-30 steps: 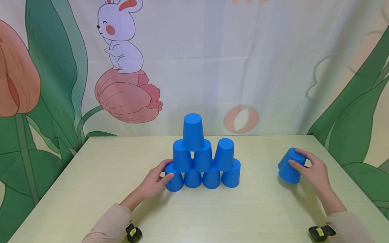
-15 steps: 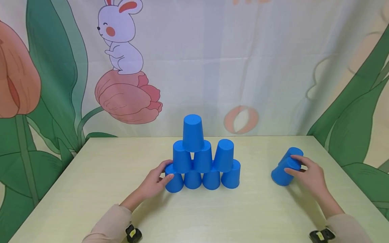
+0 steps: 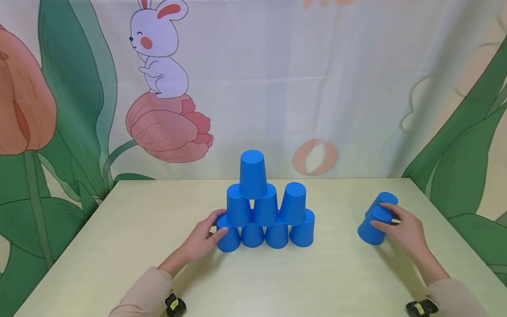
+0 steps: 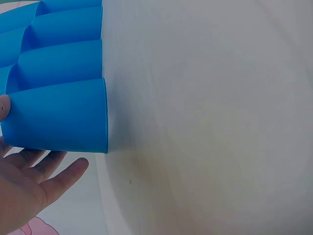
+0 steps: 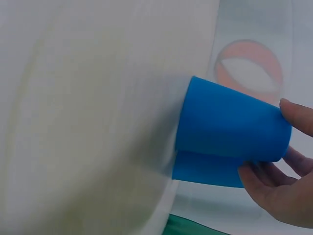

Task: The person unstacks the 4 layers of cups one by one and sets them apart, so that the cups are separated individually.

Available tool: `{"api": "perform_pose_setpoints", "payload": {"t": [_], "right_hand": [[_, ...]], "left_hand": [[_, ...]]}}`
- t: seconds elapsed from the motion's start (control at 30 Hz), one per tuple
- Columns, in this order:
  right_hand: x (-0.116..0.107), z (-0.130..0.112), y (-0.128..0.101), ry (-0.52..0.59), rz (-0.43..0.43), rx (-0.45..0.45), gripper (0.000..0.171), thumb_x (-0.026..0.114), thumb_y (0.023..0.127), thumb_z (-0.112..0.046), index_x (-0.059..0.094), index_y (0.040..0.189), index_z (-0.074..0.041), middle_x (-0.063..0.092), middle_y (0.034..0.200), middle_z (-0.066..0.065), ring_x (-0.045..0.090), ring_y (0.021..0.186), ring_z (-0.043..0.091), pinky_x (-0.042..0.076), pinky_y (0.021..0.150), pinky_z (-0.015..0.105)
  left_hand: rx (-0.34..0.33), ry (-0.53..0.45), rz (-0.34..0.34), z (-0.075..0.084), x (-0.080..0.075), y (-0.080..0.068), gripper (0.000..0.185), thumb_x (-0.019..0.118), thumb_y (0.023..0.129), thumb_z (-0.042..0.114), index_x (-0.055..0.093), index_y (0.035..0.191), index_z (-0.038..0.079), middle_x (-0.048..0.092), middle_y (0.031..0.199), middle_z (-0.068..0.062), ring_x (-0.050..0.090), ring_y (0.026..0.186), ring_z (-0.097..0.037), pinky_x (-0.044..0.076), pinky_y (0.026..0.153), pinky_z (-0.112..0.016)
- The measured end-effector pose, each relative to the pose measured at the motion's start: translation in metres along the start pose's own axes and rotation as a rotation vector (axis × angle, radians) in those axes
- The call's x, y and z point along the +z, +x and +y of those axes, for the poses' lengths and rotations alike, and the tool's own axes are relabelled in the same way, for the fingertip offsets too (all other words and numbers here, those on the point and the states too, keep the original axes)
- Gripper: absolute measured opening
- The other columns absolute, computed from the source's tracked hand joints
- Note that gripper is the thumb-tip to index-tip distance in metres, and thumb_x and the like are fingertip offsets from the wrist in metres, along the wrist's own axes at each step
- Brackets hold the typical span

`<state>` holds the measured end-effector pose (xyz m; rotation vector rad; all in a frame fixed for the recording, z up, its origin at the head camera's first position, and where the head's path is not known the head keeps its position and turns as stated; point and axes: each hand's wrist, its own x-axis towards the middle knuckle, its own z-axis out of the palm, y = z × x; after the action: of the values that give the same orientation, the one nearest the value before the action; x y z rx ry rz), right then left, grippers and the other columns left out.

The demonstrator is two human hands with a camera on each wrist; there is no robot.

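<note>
Right hand (image 3: 408, 229) grips the front cup (image 3: 373, 227) of two blue cups near the counter's right edge, fingers curled over its closed end, cup tilted. The second cup (image 3: 386, 199) sits just behind it, touching; the right wrist view shows the pair overlapping, whether still partly nested cannot tell.

Left hand (image 3: 202, 237) is at the pyramid (image 3: 267, 207) in the counter (image 3: 158, 211) centre, thumb and fingers curled around the leftmost bottom cup (image 3: 228, 237). Pyramid: four cups in the bottom row, three above, one on top over the left gap, all upside down. The right gap on the third tier is bare.

Risks, as a judgement: the left hand on a base cup could nudge it and bring down the tiers above. The tilted cup could drag or tip the one behind it, which stands close to the counter edge. A cup set off-centre on the upper row could slide off.

No brand, label or readable writing on the cups. Backdrop (image 3: 277, 88) shows a cartoon rabbit (image 3: 162, 57) on a tulip with green leaves; some cropped orange marks at the top edge, unreadable.
</note>
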<state>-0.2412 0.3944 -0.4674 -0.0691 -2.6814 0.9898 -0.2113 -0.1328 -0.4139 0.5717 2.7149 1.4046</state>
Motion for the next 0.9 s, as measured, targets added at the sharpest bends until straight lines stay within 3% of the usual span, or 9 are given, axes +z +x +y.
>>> {"api": "perform_pose_setpoints", "payload": {"t": [0.13, 0.33, 0.4, 0.53, 0.6, 0.63, 0.67, 0.77, 0.9], "right_hand": [[-0.008, -0.023, -0.008, -0.04, 0.08, -0.019, 0.076, 0.063, 0.079, -0.052, 0.039, 0.138, -0.011, 0.047, 0.128, 0.024, 0.048, 0.109, 0.04, 0.048, 0.077, 0.049], [-0.027, -0.075, -0.019, -0.003, 0.075, 0.021, 0.072, 0.065, 0.081, -0.045, 0.038, 0.139, -0.013, 0.044, 0.13, 0.024, 0.045, 0.112, 0.04, 0.048, 0.077, 0.05], [-0.028, -0.078, -0.019, 0.003, 0.081, 0.014, 0.07, 0.064, 0.081, -0.046, 0.039, 0.139, -0.014, 0.045, 0.13, 0.021, 0.045, 0.113, 0.038, 0.048, 0.079, 0.049], [-0.024, -0.065, -0.012, 0.011, 0.114, -0.007, 0.065, 0.063, 0.081, -0.048, 0.042, 0.137, -0.023, 0.049, 0.13, 0.009, 0.046, 0.113, 0.024, 0.049, 0.081, 0.029], [-0.028, -0.07, -0.013, 0.072, 0.076, -0.026, 0.064, 0.062, 0.083, -0.043, 0.04, 0.139, -0.019, 0.046, 0.133, 0.013, 0.044, 0.116, 0.028, 0.045, 0.09, 0.033], [-0.027, -0.071, -0.013, 0.072, 0.09, -0.026, 0.062, 0.062, 0.083, -0.043, 0.041, 0.138, -0.022, 0.047, 0.132, 0.009, 0.046, 0.114, 0.021, 0.046, 0.087, 0.024], [-0.031, -0.082, -0.017, 0.099, 0.073, -0.026, 0.062, 0.061, 0.085, -0.04, 0.041, 0.138, -0.017, 0.046, 0.133, 0.013, 0.045, 0.116, 0.025, 0.045, 0.089, 0.032], [-0.042, -0.121, -0.032, 0.106, 0.052, -0.045, 0.061, 0.058, 0.088, -0.038, 0.041, 0.137, -0.007, 0.046, 0.131, 0.019, 0.046, 0.114, 0.032, 0.046, 0.088, 0.028], [-0.049, -0.152, -0.044, 0.099, 0.051, -0.095, 0.059, 0.057, 0.089, -0.037, 0.042, 0.134, -0.002, 0.048, 0.129, 0.02, 0.046, 0.11, 0.034, 0.04, 0.076, 0.006]], "left_hand": [[0.0, -0.002, 0.0, 0.001, 0.0, 0.0, 0.049, 0.054, 0.092, 0.017, 0.034, 0.136, 0.005, 0.047, 0.13, -0.018, 0.047, 0.115, -0.036, 0.047, 0.085, -0.048], [0.002, -0.004, 0.002, 0.0, 0.0, 0.0, 0.049, 0.054, 0.092, 0.017, 0.034, 0.136, 0.005, 0.047, 0.13, -0.018, 0.048, 0.115, -0.037, 0.047, 0.085, -0.048], [0.003, -0.004, 0.0, 0.0, 0.0, 0.0, 0.05, 0.054, 0.092, 0.018, 0.034, 0.136, 0.005, 0.047, 0.13, -0.018, 0.048, 0.115, -0.037, 0.047, 0.085, -0.048], [0.003, -0.002, 0.0, 0.0, 0.0, 0.001, 0.049, 0.054, 0.092, 0.017, 0.034, 0.136, 0.005, 0.047, 0.13, -0.018, 0.048, 0.115, -0.037, 0.047, 0.085, -0.048], [0.002, -0.002, 0.002, 0.0, 0.001, 0.001, 0.049, 0.054, 0.092, 0.017, 0.034, 0.136, 0.005, 0.047, 0.13, -0.018, 0.048, 0.115, -0.037, 0.047, 0.085, -0.048], [0.001, -0.002, 0.003, 0.001, 0.001, 0.0, 0.049, 0.054, 0.092, 0.017, 0.034, 0.136, 0.005, 0.047, 0.13, -0.018, 0.048, 0.115, -0.037, 0.047, 0.085, -0.048], [0.0, -0.001, 0.004, 0.001, 0.001, 0.0, 0.049, 0.054, 0.092, 0.017, 0.034, 0.136, 0.005, 0.047, 0.13, -0.018, 0.048, 0.115, -0.037, 0.047, 0.085, -0.048], [0.002, 0.0, 0.005, 0.001, 0.001, 0.0, 0.049, 0.054, 0.092, 0.017, 0.035, 0.136, 0.005, 0.047, 0.13, -0.018, 0.047, 0.115, -0.037, 0.047, 0.085, -0.048], [0.002, 0.002, 0.002, 0.001, 0.0, 0.0, 0.049, 0.054, 0.092, 0.017, 0.034, 0.136, 0.005, 0.046, 0.131, -0.018, 0.047, 0.116, -0.037, 0.046, 0.086, -0.049]]}}
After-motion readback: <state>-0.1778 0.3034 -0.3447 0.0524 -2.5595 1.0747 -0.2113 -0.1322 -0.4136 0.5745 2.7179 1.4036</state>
